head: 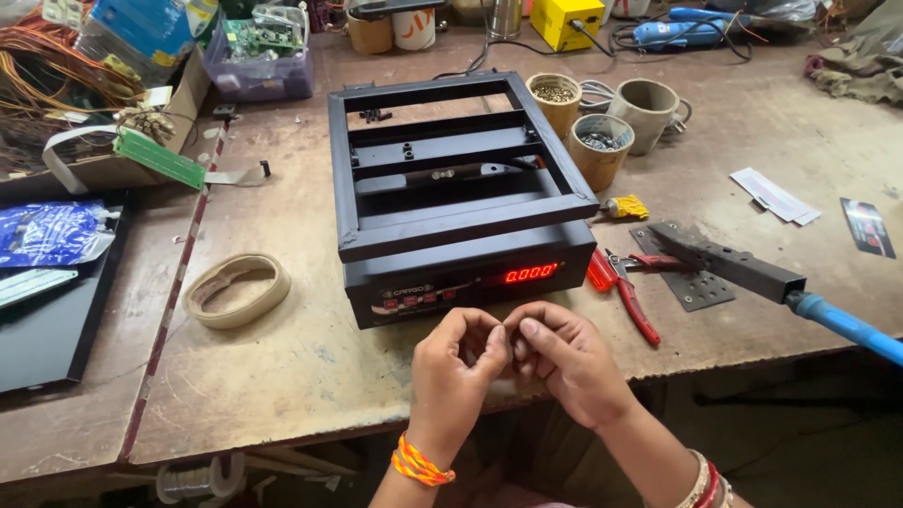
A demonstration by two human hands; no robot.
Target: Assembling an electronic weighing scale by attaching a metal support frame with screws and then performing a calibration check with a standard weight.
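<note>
A black open-topped metal frame of a weighing scale (451, 198) sits on the wooden workbench (282, 367), its front panel showing a red lit digit display (530, 273). My left hand (456, 362) and my right hand (564, 357) meet just in front of that panel, near the bench's front edge. Their fingertips are pinched together around something too small to make out. An orange thread band circles my left wrist and bangles my right.
Red-handled pliers (630, 296) and a perforated metal plate lie right of the scale, beside a dark square bar (729, 263) with a blue handle. A tape roll (235, 289) lies at left. Cups of screws (600, 146) stand behind; circuit boards and wires fill the far left.
</note>
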